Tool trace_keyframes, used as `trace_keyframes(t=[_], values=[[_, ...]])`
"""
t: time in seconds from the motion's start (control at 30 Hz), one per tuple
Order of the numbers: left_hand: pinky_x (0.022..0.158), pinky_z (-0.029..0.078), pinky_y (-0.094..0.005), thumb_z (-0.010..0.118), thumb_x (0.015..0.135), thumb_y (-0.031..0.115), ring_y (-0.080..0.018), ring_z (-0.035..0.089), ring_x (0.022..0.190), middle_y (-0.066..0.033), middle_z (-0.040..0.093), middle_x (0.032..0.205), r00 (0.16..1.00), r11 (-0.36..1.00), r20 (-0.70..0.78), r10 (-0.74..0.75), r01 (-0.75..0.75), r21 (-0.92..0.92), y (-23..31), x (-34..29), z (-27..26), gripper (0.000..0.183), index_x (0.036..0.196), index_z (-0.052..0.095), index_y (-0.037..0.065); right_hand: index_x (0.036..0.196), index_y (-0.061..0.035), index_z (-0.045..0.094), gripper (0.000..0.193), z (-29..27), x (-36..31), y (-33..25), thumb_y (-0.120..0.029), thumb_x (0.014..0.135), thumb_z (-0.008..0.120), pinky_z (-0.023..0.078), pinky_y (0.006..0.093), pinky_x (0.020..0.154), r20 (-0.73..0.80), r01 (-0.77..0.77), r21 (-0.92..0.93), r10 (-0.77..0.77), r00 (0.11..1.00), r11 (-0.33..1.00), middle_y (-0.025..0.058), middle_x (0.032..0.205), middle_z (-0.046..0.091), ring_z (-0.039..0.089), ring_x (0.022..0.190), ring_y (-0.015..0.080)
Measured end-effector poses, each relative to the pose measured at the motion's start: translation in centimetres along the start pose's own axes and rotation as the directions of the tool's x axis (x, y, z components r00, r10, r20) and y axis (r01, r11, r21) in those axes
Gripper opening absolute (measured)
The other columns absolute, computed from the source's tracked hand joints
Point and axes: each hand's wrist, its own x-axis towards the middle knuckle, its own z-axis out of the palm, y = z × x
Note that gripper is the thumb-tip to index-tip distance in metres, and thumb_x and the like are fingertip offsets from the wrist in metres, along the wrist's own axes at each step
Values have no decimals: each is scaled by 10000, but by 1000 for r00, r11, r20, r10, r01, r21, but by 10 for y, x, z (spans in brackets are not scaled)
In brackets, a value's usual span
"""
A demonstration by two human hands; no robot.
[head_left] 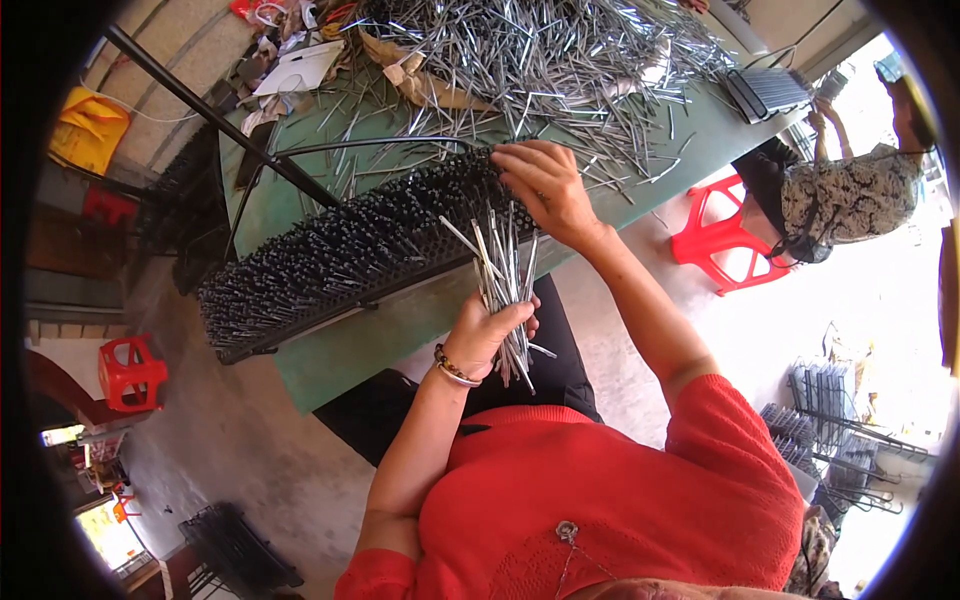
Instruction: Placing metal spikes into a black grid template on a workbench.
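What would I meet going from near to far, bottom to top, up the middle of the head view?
Red top → left hand gripping a bundle of metal rods → black rack packed with dark rods → heap of loose metal rods.

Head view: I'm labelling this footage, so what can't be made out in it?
All in the head view:
Left hand: most fingers, hidden behind its thumb and the metal rods it holds.
Right hand: whether it grips anything; its own back and fingers cover the palm side.
Rod pile: far side, cut off by the top edge.
Dark rods: too small and crowded to count.
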Motion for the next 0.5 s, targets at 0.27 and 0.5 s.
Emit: trace_keyframes(t=[0.27, 0.5], values=[[596, 507, -254, 636, 799, 15, -124, 604, 665, -60, 616, 860, 999, 978, -46, 11, -1, 209, 3, 2, 9, 244, 1011, 516, 21, 924, 6, 695, 296, -30, 37, -38, -274, 829, 684, 485, 321, 701, 525, -363, 454, 85, 847, 813, 123, 839, 687, 627, 754, 210], [629, 515, -261, 639, 811, 26, -130, 610, 707, -61, 620, 883, 1000, 964, 7, -29, 26, 264, -1, 4, 4, 297, 1088, 533, 6, 986, 21, 669, 190, -44, 38, -25, -125, 866, 654, 495, 243, 733, 470, -584, 661, 346, 812, 471, 59, 818, 682, 632, 802, 98]])
